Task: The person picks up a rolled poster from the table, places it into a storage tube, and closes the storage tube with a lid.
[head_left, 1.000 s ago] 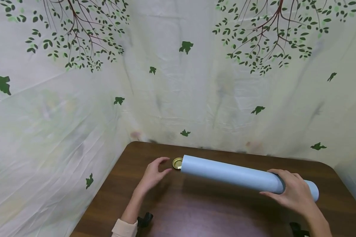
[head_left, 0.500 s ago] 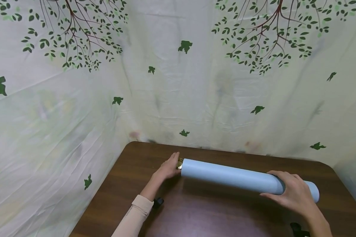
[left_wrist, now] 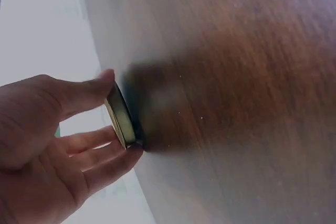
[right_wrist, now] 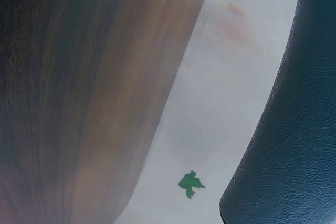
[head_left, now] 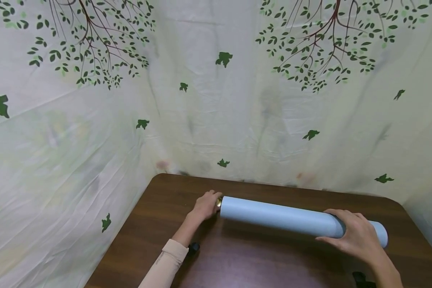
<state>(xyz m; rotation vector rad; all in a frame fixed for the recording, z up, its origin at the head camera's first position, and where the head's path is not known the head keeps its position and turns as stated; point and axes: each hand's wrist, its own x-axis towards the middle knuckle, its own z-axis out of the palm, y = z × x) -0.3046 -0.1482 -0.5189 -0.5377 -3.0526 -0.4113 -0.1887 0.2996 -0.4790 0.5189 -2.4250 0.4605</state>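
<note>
A long light-blue tube stretches over the table, its left end slightly farther back than its right. Near its right end my right hand grips it, thumb on the near side and fingers over the far side. My left hand is at the opposite end, pinching a gold round lid by its edge between thumb and fingertips. In the head view, only a sliver of that lid shows, right at the tube's left opening. Close up in the right wrist view, the tube's finely creased blue surface fills the right side.
The brown wooden table has rounded far corners. Behind it hangs a pale cloth backdrop printed with branches and green leaf shapes. A black wrist camera sits under the left sleeve, another black device by the right wrist.
My left hand has moved right from beside the gold lid and taken hold of it at the tube's end. The tube's left end has lowered slightly; the right hand keeps its grip.
</note>
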